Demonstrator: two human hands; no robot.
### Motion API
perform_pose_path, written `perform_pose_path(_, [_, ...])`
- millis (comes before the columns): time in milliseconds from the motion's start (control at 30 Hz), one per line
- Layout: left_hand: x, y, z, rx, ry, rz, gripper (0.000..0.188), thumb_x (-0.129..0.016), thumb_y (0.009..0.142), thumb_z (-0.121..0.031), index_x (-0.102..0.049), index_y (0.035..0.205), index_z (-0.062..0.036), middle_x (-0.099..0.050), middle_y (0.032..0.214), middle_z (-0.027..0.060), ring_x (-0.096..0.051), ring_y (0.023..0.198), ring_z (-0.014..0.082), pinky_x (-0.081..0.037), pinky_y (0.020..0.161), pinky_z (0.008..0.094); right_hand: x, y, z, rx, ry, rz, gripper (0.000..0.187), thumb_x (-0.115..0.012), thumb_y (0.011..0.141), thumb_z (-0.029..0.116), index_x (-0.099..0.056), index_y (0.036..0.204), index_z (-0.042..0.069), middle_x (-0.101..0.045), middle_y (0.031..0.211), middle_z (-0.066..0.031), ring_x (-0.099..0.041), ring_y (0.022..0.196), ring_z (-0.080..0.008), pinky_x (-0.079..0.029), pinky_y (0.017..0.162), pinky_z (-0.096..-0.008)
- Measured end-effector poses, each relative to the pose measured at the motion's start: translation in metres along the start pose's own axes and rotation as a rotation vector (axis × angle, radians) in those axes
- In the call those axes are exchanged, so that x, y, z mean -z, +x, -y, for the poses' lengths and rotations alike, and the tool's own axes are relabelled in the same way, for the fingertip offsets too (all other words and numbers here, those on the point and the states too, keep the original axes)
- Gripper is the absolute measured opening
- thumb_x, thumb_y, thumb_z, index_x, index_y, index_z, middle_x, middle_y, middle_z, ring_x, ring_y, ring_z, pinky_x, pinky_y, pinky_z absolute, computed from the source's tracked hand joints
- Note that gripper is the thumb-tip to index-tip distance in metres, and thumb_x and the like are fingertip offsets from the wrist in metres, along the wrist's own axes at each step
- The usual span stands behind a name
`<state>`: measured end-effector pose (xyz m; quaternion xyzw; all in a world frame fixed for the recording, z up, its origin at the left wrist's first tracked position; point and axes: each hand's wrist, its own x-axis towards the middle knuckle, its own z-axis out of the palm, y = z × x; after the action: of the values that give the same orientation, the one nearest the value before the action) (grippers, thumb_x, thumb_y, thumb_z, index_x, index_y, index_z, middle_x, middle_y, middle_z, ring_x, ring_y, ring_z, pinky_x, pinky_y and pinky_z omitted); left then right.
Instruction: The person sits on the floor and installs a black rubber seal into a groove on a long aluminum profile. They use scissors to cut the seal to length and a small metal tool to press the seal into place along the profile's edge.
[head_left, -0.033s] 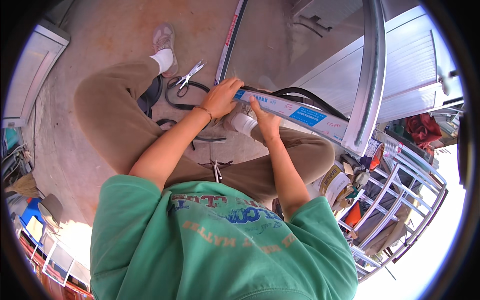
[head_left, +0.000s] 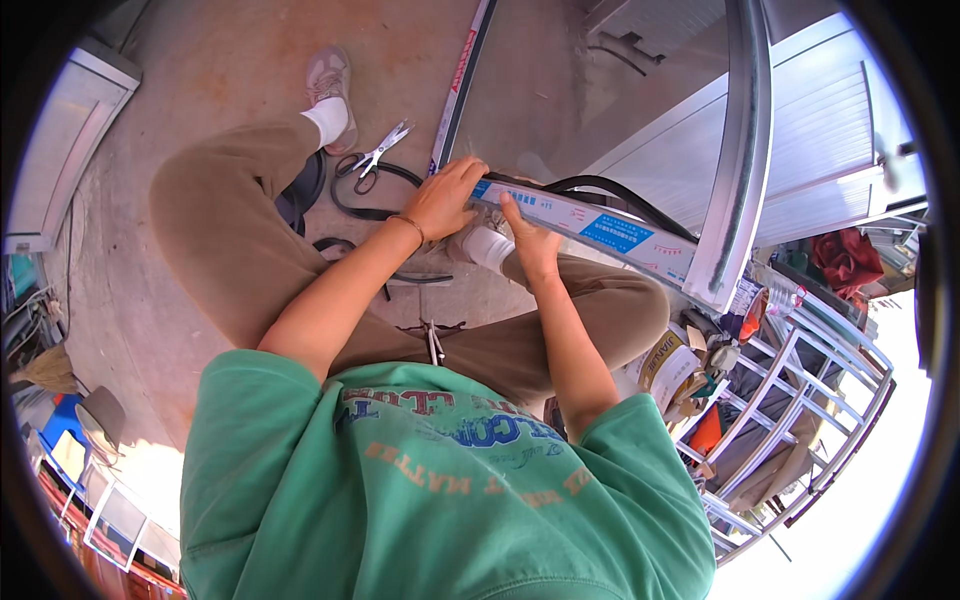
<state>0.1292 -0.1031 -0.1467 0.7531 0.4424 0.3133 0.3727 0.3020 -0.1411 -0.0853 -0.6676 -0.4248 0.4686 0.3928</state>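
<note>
A glazed window frame (head_left: pixel 650 248) with white-and-blue protective film on its near bar lies tilted in front of me. My left hand (head_left: pixel 447 203) is closed over the frame's near left corner, its fingertips at the top edge. My right hand (head_left: pixel 535 243) grips the near bar a little to the right, thumb on the film; its other fingers are hidden behind the bar. A black rubber strip (head_left: pixel 625 192) arches above the near bar toward the right corner. More black strip (head_left: pixel 358 211) curls on the floor by my left hand. Scissors (head_left: pixel 376 156) with black handles lie partly open on it.
My bent legs (head_left: pixel 225 200) lie either side of the work, one shoe (head_left: pixel 328 80) ahead. White metal racks (head_left: pixel 800 370) with mixed goods and a round container (head_left: pixel 668 368) stand at right. A pale metal panel (head_left: pixel 75 150) is at left, a broom (head_left: pixel 48 372) below it.
</note>
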Motion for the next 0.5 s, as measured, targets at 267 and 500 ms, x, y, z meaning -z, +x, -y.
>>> perform_pose_path(267, [-0.022,0.001,0.000,0.024,-0.026,-0.082,0.058,-0.075,0.074,-0.002,-0.054,0.128,-0.0013,-0.057,0.129,0.0171,-0.057,0.123,0.0393,-0.050,0.101,0.0449,0.008,0.008,-0.001,0.074,-0.070,0.133,0.040,-0.077,0.092,0.013,-0.064,0.127,0.000,-0.068,0.119,-0.0102,-0.063,0.108,-0.0170,-0.050,0.097,-0.0317])
perform_pose_path(500, [-0.022,0.002,-0.003,0.049,-0.042,-0.045,0.054,-0.076,0.073,-0.002,-0.055,0.123,-0.0026,-0.058,0.124,0.0168,-0.058,0.120,0.0396,-0.051,0.098,0.0457,0.015,0.014,-0.014,0.215,-0.146,0.190,0.038,-0.076,0.092,0.012,-0.062,0.125,0.001,-0.066,0.118,-0.0096,-0.062,0.108,-0.0174,-0.050,0.097,-0.0322])
